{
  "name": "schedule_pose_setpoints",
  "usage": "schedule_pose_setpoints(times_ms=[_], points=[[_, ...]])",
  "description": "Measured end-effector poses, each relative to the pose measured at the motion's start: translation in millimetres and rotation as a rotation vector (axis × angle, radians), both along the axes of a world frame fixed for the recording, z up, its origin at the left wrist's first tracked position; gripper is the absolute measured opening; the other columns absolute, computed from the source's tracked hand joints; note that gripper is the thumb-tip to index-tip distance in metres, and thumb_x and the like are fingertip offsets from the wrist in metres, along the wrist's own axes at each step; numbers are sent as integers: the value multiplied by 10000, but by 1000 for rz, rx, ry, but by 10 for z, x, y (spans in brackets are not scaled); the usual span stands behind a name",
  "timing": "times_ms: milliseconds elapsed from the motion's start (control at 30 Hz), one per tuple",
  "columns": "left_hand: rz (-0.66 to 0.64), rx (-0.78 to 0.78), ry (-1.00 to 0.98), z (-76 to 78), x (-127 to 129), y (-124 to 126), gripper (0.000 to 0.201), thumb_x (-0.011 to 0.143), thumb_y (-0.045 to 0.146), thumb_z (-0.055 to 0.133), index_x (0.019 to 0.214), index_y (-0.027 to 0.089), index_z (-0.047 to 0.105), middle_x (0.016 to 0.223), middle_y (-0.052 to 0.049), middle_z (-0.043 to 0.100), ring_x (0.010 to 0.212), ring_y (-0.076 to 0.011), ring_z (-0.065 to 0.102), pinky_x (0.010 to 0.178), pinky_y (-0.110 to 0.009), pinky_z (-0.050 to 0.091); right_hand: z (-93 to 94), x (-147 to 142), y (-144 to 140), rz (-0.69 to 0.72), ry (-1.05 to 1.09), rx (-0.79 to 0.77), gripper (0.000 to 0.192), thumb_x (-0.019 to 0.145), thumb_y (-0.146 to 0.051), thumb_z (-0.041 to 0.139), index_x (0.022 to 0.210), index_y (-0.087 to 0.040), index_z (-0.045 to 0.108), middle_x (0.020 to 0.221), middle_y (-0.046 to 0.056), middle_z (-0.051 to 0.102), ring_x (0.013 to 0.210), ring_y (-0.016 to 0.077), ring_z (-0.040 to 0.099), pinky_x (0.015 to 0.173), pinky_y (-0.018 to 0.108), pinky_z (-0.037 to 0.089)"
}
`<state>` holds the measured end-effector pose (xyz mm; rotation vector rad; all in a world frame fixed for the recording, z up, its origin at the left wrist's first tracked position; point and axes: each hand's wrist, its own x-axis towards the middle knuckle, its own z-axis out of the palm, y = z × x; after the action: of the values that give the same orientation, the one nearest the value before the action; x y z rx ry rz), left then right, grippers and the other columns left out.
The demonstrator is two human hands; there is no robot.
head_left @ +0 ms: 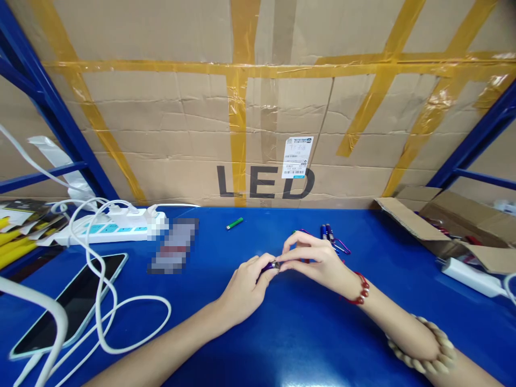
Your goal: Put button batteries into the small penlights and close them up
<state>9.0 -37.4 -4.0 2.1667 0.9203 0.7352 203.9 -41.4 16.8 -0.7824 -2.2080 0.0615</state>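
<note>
In front of me, my left hand (246, 287) is closed around a small dark purple tube with a silver end, which looks like a mini flashlight (269, 266). Thumb and fingertips of my right hand (312, 258) pinch at the silver end, so the exact contact is partly hidden. Behind the right hand lie two blue tubes (327, 232) of similar look, beside a purple carabiner clip (342, 246). A green tube (234, 224) rests alone farther back on the blue table (226, 355). Some small pieces are half covered by the right hand.
At left are a phone (76, 301), looping white cables (115, 322), a white power strip (116, 228) and a blurred-out item (174, 246). An open carton (463, 226) and a white block (471, 277) stand at right. A large cardboard box (181, 134) walls the back.
</note>
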Motion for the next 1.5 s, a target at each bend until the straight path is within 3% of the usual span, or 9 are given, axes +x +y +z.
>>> schedule_pose_setpoints(times_ms=[233, 367, 567, 833, 1233, 1333, 1500], points=[[-74, 19, 56, -16, -48, -10, 204, 924, 280, 340, 986, 195, 515, 853, -19, 517, 810, -147, 473, 719, -255, 333, 13, 14, 5, 40, -34, 1, 161, 869, -225, 532, 836, -193, 687, 856, 47, 570, 671, 62, 539, 613, 189, 434], [-111, 7, 16, -19, -82, -24, 151, 919, 215, 303, 900, 168, 446, 831, -9, 494, 729, -116, 456, 677, -234, 339, 16, 18, -11, 77, -2, -33, 153, 866, -189, 530, 831, -183, 679, 829, 43, 559, 665, 58, 538, 606, 181, 424], [-93, 29, 11, -18, -84, -27, 135, 904, 198, 325, 926, 167, 455, 817, -10, 531, 697, -116, 482, 647, -228, 349, -11, -7, -37, 7, -96, 39, 126, 855, -181, 545, 794, -184, 656, 837, 27, 565, 587, 36, 496, 526, 172, 357], [-64, 182, -26, -84, -79, -4, 157, 909, 167, 348, 934, 167, 503, 940, -34, 579, 871, -134, 553, 761, -229, 407, -30, -59, -76, -29, -22, 11, 130, 840, -210, 570, 747, -160, 646, 699, 16, 538, 568, 49, 472, 515, 181, 330], [-21, 505, -56, -130, -78, 29, 154, 905, 180, 416, 992, 146, 538, 808, -37, 582, 728, -145, 535, 654, -241, 432, 27, -214, -121, -144, 189, -501, 310, 754, -309, 602, 543, -122, 472, 614, 15, 481, 521, 66, 423, 483, 194, 349], [-12, 498, -61, -127, -82, 35, 181, 907, 199, 422, 1027, 157, 551, 817, -31, 592, 730, -147, 530, 661, -246, 430, 23, -223, -127, -147, 226, -562, 321, 747, -335, 593, 552, -128, 444, 619, 17, 480, 517, 68, 419, 474, 196, 349], [-24, 332, -49, -115, -72, 33, 198, 914, 219, 412, 1067, 212, 538, 982, -4, 613, 868, -149, 545, 779, -258, 423, -19, -208, -107, -157, 246, -572, 306, 745, -342, 600, 576, -130, 456, 633, 18, 494, 525, 71, 438, 485, 199, 361]])
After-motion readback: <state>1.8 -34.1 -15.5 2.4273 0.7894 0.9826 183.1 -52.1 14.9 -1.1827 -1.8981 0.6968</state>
